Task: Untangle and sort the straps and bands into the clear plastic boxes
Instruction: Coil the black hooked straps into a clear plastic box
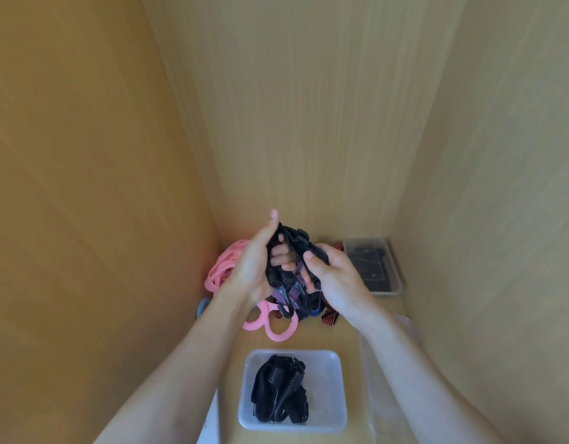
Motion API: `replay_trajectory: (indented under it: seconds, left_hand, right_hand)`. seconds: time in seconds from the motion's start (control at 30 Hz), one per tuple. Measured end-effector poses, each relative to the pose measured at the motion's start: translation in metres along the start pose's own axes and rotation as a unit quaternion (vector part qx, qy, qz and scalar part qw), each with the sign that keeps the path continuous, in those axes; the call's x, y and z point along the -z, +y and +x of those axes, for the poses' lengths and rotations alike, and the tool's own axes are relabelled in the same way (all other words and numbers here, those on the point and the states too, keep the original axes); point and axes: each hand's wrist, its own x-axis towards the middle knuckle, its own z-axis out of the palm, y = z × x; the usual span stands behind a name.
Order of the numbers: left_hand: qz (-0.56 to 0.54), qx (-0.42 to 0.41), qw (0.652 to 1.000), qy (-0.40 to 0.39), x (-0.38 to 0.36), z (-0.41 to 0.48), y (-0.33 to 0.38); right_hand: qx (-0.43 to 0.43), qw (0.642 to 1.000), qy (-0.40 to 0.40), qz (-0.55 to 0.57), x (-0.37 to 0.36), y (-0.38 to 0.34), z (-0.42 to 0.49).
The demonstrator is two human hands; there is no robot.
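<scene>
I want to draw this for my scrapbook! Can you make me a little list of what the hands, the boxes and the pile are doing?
left hand: holds the black strap tangle, lifted above the pile
right hand: pinches the same tangle
near clear box: has black straps inside
far clear box: back right, dark things inside, too blurry to name
pile: pink bands on the left, a red-and-black striped strap on the right
</scene>
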Motion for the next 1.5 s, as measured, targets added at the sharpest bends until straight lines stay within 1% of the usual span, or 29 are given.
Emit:
replay_trajectory:
  seconds: [0.1,0.2,0.27,0.4,0.5,0.53,0.6,0.67,0.7,0.83,0.9,1.0,1.1,1.17,1.3,1.4,1.5]
  left_hand:
    - [0.078,-0.022,0.995,0.058,0.0,-0.002,-0.004]
    - [0.1,-0.028,0.991,0.088,0.0,-0.002,-0.005]
    - [0.094,-0.018,0.991,0.091,-0.001,-0.001,-0.006]
    - [0.076,0.01,0.994,0.078,-0.004,0.0,-0.007]
    - [0.045,0.013,0.995,0.086,-0.008,0.002,-0.009]
    - [0.033,0.013,0.995,0.095,-0.008,0.003,-0.01]
    - [0.019,0.016,0.993,0.116,-0.009,0.005,-0.011]
    - [0.018,0.018,0.991,0.131,-0.009,0.005,-0.011]
    - [0.018,0.019,0.991,0.134,-0.009,0.004,-0.011]
    - [0.014,0.019,0.991,0.129,-0.009,0.001,-0.011]
    - [0.028,0.011,0.992,0.125,-0.006,0.001,-0.013]
    - [0.05,-0.004,0.993,0.108,-0.004,0.001,-0.014]
    - [0.093,-0.013,0.991,0.091,-0.006,-0.003,-0.01]
    - [0.138,-0.024,0.986,0.088,-0.006,-0.004,-0.006]
    - [0.193,-0.033,0.979,0.061,-0.005,-0.006,0.002]
    - [0.24,-0.034,0.969,0.058,-0.003,-0.007,0.007]
    - [0.286,-0.04,0.955,0.064,-0.004,-0.008,0.011]
  right_hand:
    - [0.046,0.991,0.008,-0.126,-0.01,0.003,-0.005]
    - [0.084,0.965,0.026,-0.248,-0.015,0.006,-0.009]
    - [0.096,0.953,0.029,-0.284,-0.017,0.004,-0.011]
    - [0.109,0.939,0.031,-0.323,-0.019,0.004,-0.013]
    - [0.135,0.909,0.057,-0.39,-0.023,0.011,-0.013]
    - [0.136,0.907,0.061,-0.394,-0.024,0.012,-0.014]
    - [0.113,0.928,0.035,-0.353,-0.023,0.011,-0.016]
    - [0.074,0.953,-0.014,-0.294,-0.02,0.009,-0.018]
    - [0.061,0.957,-0.029,-0.282,-0.019,0.009,-0.018]
    - [0.056,0.955,-0.028,-0.29,-0.022,0.009,-0.016]
    - [0.037,0.952,-0.021,-0.303,-0.024,0.01,-0.017]
    - [0.019,0.944,0.012,-0.329,-0.025,0.012,-0.017]
    - [0.008,0.946,0.041,-0.321,-0.022,0.013,-0.015]
    - [-0.002,0.955,0.037,-0.294,-0.019,0.013,-0.013]
    - [-0.036,0.981,-0.012,-0.192,-0.013,0.006,-0.013]
    - [-0.072,0.989,-0.037,-0.125,-0.008,-0.001,-0.013]
    - [-0.069,0.99,-0.031,-0.119,-0.005,-0.001,-0.011]
